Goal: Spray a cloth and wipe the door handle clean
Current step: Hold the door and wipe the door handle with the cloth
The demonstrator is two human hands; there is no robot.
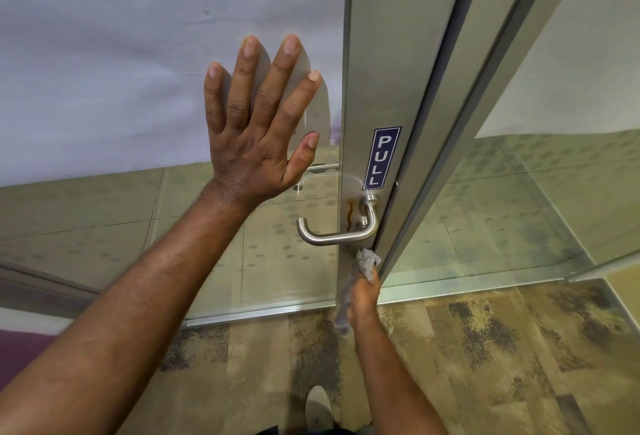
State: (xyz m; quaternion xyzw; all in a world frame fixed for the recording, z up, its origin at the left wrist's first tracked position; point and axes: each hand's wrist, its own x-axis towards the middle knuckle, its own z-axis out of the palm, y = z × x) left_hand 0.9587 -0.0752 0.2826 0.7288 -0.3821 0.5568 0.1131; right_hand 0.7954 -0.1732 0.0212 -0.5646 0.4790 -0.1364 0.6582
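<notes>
A brushed-steel lever door handle sticks out from the metal door stile, below a blue PULL sticker. A rusty brown streak runs down the stile behind the handle. My right hand grips a bunched grey cloth and presses its top against the stile just under the handle's right end. The cloth's tail hangs down past my wrist. My left hand lies flat with fingers spread on the frosted glass panel, up and left of the handle. No spray bottle is in view.
The door's edge meets a metal frame on the right, with clear glass beyond it. Patterned brown carpet covers the floor. My shoe shows at the bottom. A second handle shows through the glass.
</notes>
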